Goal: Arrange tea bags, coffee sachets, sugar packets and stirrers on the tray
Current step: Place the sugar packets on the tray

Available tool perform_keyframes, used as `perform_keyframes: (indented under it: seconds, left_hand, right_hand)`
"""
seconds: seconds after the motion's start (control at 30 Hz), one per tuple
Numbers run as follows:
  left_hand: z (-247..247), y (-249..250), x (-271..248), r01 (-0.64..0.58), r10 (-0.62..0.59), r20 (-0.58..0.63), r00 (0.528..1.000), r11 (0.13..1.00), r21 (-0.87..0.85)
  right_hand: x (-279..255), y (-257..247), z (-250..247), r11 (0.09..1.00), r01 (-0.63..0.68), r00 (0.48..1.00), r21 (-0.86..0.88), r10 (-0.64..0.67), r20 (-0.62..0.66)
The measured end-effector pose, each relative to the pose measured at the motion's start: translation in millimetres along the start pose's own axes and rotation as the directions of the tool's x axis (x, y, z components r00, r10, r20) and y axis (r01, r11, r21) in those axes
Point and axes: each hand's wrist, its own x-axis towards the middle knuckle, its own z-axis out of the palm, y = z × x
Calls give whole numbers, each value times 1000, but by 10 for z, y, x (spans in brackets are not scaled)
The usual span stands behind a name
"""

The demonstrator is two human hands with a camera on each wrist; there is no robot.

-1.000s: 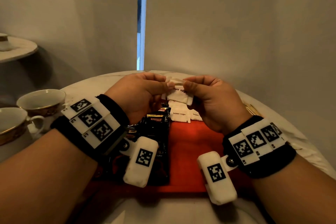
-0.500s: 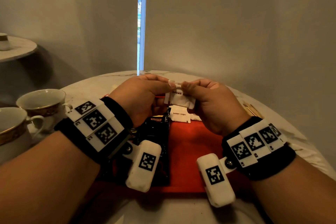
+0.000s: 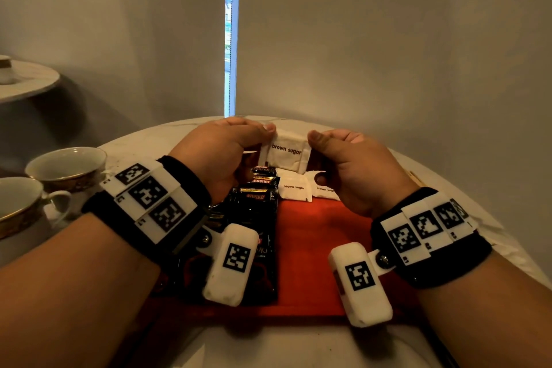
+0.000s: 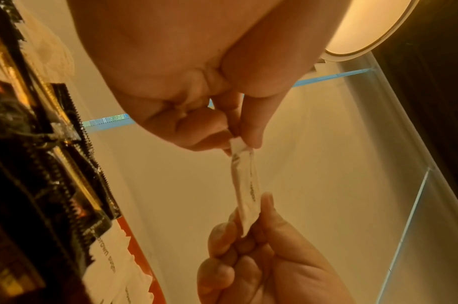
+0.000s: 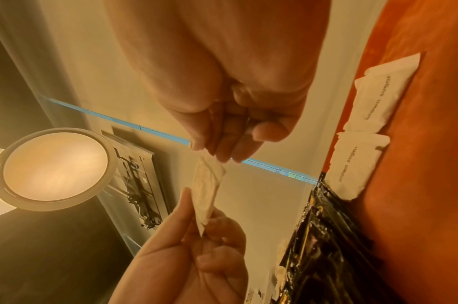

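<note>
Both hands pinch one white packet (image 3: 286, 152) printed "brown sugar" above the red tray (image 3: 316, 248): left hand (image 3: 221, 152) at one end, right hand (image 3: 352, 167) at the other. On the tray lie two more "brown sugar" packets (image 3: 294, 188) beside black "KOPIKO" coffee sachets (image 3: 257, 203).

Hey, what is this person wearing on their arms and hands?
Both forearms are bare, no sleeves or gloves. Each wrist carries a black band topped with three white plates printed with black square codes, and a rounded white pod with one more code hanging below it.
</note>
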Motion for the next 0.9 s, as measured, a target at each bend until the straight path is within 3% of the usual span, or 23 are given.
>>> perform_keyframes:
  seconds: [0.47,0.67,0.77,0.9]
  left_hand:
    - [49,-44,-6,-17,17,-10,1000,1000,10]
    - [3,-31,21,-7,5,-86,996,1000,-30]
    - [-10,-20,18,-2,0,-95,996,1000,-27]
    - [-16,-21,21,9,-11,-98,995,1000,-20]
  right_hand:
    - [-45,-29,14,992,-34,996,121,23,87]
    - [114,-25,-225,992,-1,991,123,17,-132]
    - [216,60,-437,995,-79,956,53,91,-280]
    - [402,333,-653,971,-233,936,-50,210,-284]
